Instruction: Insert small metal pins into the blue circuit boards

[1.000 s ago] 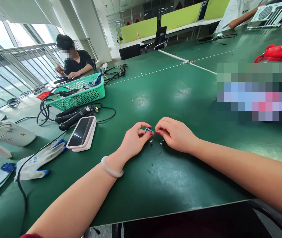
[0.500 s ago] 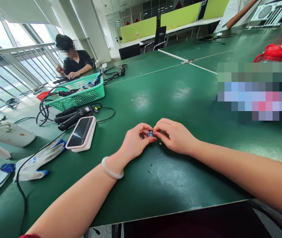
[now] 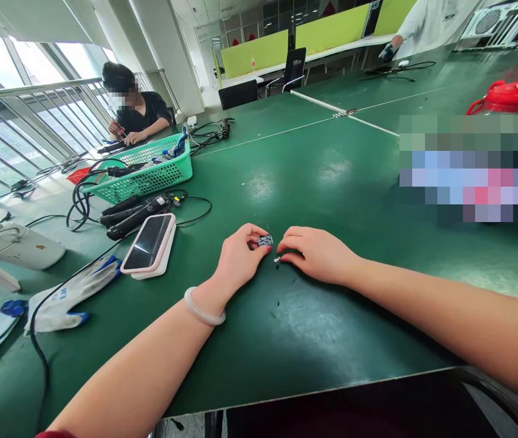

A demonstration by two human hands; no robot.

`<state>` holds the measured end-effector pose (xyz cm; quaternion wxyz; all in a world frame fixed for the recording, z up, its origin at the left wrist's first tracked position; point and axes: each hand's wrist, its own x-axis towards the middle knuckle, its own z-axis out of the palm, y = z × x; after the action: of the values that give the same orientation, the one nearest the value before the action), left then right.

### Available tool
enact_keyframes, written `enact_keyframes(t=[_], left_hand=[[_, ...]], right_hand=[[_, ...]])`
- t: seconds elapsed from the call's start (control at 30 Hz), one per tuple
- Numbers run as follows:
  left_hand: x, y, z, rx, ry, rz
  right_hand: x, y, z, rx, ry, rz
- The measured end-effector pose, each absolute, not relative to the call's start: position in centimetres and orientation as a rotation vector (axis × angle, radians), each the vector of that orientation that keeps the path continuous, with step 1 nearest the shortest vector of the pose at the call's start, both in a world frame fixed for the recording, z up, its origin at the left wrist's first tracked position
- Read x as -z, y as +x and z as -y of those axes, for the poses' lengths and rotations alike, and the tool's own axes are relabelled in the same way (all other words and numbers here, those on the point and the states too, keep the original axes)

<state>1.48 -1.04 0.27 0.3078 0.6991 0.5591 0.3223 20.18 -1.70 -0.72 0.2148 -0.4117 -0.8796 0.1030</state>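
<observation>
Both hands had drawn apart since half a second earlier, when their fingers met over one small piece; the left hand (image 3: pixel 242 255) had shifted towards the left side of the worktop (image 3: pixel 359 182), taking the piece along. Around them, a pink-edged phone (image 3: pixel 148 243) lay left of the left hand, with a pair of black devices (image 3: pixel 138 216) just beyond. White-and-blue gloves (image 3: pixel 70 295) lay nearer the left side, crossed by a black cable (image 3: pixel 39 344). By the far left edge, a person in a dark top (image 3: pixel 149 115) sat bent over something. Near that person, a green basket (image 3: pixel 163 175) held a dark tool-like object and some grey and blue things, too small to identify. Towards the right edge stood a red-topped container (image 3: pixel 514 94), its contents blurred out. Held between left thumb and fingers above the worktop, well in from the near edge, the small piece (image 3: pixel 265 241) looked dark blue-grey with pale markings. The right hand's (image 3: pixel 317 254) fingers stood narrowly parted beside a tiny pale bit (image 3: pixel 276 260); whether they touched it was unclear.
</observation>
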Motion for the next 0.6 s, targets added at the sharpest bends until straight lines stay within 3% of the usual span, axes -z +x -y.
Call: enact_keyframes(t=[0.6], left_hand=[[-1.1, 2.2, 2.2, -0.713, 1.926, -1.423]], right_hand=[[0.3, 20.0, 1.8, -0.391, -1.155, 2.214]])
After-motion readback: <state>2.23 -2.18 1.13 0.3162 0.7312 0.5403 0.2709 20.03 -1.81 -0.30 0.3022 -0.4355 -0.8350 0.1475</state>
